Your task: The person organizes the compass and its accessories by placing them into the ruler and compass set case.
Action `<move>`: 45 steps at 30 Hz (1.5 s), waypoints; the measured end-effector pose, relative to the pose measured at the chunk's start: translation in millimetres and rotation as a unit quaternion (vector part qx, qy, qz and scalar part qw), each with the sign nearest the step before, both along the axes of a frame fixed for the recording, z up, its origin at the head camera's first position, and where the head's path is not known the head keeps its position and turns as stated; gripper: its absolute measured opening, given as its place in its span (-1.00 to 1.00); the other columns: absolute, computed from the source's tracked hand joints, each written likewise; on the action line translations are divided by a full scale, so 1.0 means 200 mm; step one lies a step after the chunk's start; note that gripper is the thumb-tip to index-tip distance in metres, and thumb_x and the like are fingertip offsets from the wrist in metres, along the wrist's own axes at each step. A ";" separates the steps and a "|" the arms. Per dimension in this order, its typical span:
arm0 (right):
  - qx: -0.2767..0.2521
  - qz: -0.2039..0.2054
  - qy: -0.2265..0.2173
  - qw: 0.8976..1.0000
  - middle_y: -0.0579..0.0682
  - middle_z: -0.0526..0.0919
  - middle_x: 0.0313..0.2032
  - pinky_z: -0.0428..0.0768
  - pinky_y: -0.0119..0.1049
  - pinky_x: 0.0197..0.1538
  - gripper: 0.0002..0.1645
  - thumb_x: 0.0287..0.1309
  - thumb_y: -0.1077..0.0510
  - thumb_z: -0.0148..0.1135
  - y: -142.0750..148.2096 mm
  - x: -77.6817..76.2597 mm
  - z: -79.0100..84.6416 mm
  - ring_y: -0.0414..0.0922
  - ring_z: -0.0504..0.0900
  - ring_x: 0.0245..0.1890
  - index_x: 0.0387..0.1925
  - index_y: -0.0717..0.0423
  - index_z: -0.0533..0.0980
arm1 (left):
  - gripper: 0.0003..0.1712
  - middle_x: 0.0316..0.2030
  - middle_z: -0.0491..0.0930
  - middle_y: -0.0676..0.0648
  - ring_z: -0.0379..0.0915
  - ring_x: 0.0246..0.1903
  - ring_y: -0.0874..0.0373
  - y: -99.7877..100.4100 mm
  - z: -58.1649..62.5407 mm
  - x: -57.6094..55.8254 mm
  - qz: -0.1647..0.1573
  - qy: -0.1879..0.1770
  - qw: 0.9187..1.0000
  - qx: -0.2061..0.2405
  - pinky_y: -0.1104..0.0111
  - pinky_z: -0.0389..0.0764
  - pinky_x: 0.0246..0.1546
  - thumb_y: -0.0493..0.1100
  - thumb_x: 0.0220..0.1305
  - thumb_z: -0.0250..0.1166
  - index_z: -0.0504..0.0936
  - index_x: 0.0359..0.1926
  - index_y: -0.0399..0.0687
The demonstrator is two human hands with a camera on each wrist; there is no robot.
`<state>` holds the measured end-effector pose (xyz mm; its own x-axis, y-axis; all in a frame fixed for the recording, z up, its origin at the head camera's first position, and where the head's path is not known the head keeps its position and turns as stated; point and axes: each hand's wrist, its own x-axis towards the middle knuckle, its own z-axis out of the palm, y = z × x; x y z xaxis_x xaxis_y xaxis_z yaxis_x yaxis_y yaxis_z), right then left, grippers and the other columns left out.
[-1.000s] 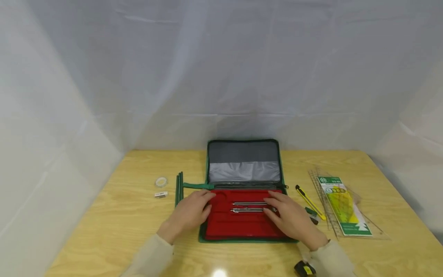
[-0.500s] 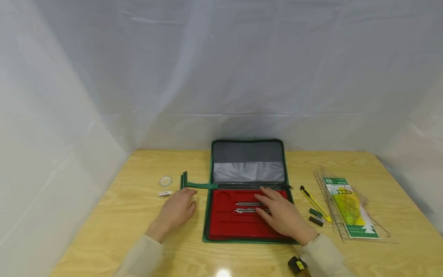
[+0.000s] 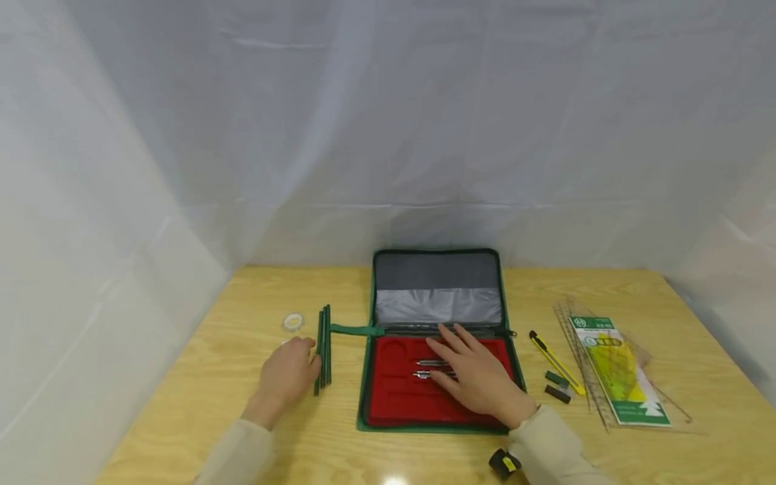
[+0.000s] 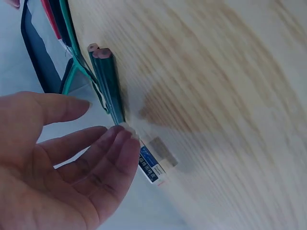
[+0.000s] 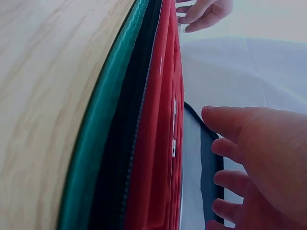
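My left hand (image 3: pixel 287 372) reaches beside several dark green pencils (image 3: pixel 324 350) on the table, left of the zip case (image 3: pixel 364 404). In the left wrist view, its loosely bent fingers overlap one end of a white eraser (image 4: pixel 152 167) with a blue and black sleeve, thumb well apart. In the head view that hand hides most of the eraser. My right hand (image 3: pixel 479 374) is spread over the red tray (image 3: pixel 403 407) inside the case. Its fingers partly cover two slim metal drawing instruments (image 3: pixel 422 374) lying in the tray; the right wrist view shows nothing in its grasp.
A roll of tape (image 3: pixel 294 322) lies behind my left hand. Right of the case are a yellow utility knife (image 3: pixel 556 362), small green (image 3: pixel 556 379) and black (image 3: pixel 558 393) pieces, and clear rulers under a packet (image 3: pixel 624 377). A black-and-yellow object (image 3: pixel 504 463) sits by my right sleeve.
My left hand has moved left, off the case's edge and past the pencils to the eraser. My right hand has shifted slightly left over the tray. The head view has shifted a little.
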<state>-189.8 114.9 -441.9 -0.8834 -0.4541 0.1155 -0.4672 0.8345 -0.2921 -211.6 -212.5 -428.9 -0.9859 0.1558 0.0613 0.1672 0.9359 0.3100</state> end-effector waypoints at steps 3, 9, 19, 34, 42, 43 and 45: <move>-0.001 0.001 -0.001 1.000 0.12 0.13 0.41 0.17 0.07 0.30 -0.34 0.30 -0.16 0.11 -0.01 0.00 -0.01 0.17 0.05 0.39 0.35 -0.03 0.32 | -0.64 -0.14 0.58 -0.35 0.56 -0.41 -0.02 0.00 -0.01 -0.01 0.008 -0.012 1.000 0.001 0.20 0.58 -0.49 -0.20 0.25 0.20 0.56 -0.04 -0.43; -0.004 0.000 0.001 1.000 0.10 0.12 0.41 0.19 0.08 0.29 -0.36 0.29 -0.16 0.12 -0.01 0.02 -0.01 0.17 0.06 0.38 0.32 -0.01 0.37 | -0.83 -0.45 0.60 -0.16 0.40 -0.65 0.14 0.02 -0.02 -0.05 0.037 -0.045 0.998 0.013 0.31 0.47 -0.64 -0.25 0.23 0.22 0.61 -0.31 -0.33; -0.023 0.004 0.005 1.000 0.08 0.13 0.41 0.28 0.12 0.23 -0.41 0.28 -0.11 0.15 0.02 0.04 -0.03 0.16 0.09 0.37 0.27 0.04 0.42 | -0.78 -0.69 0.42 -0.05 0.35 -0.71 0.13 0.04 -0.01 -0.09 0.074 -0.087 0.993 0.024 0.36 0.36 -0.72 -0.30 0.16 0.23 0.42 -0.58 -0.17; -0.030 0.004 0.018 0.999 0.10 0.15 0.40 0.25 0.09 0.25 -0.43 0.27 -0.08 0.18 0.09 0.05 -0.05 0.16 0.13 0.36 0.24 0.07 0.45 | -0.75 -0.78 0.48 -0.02 0.43 -0.78 0.19 -0.02 -0.02 -0.11 0.066 -0.097 0.980 0.160 0.42 0.45 -0.70 -0.22 0.16 0.31 0.57 -0.61 -0.21; -0.039 -0.012 0.006 0.999 0.11 0.14 0.40 0.24 0.10 0.26 -0.43 0.27 -0.10 0.18 0.12 0.06 -0.06 0.15 0.13 0.36 0.24 0.04 0.45 | -0.91 -0.62 0.58 0.01 0.52 -0.68 0.17 0.11 0.09 -0.10 0.014 -0.083 0.976 0.203 0.36 0.54 -0.60 -0.24 0.10 0.33 0.63 -0.39 -0.20; -0.039 -0.015 0.007 0.999 0.12 0.14 0.40 0.24 0.10 0.25 -0.44 0.27 -0.09 0.18 0.13 0.06 -0.06 0.16 0.14 0.36 0.23 0.05 0.46 | -0.91 -0.60 0.58 0.02 0.50 -0.67 0.19 0.13 0.09 -0.10 0.003 -0.078 0.978 0.192 0.35 0.53 -0.59 -0.24 0.09 0.34 0.63 -0.40 -0.19; -0.040 -0.022 0.012 0.999 0.13 0.16 0.39 0.25 0.10 0.25 -0.44 0.27 -0.08 0.18 0.15 0.07 -0.06 0.16 0.15 0.35 0.23 0.06 0.46 | -0.91 -0.56 0.58 0.04 0.48 -0.62 0.21 0.17 0.10 -0.09 -0.020 -0.069 0.983 0.167 0.34 0.52 -0.54 -0.23 0.08 0.36 0.63 -0.40 -0.16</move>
<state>-176.4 144.1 -454.7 -0.8986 -0.4038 0.1717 -0.4388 0.8285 -0.3480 -229.7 -178.4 -408.1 -0.9819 0.1882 -0.0191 0.1359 0.7721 0.6208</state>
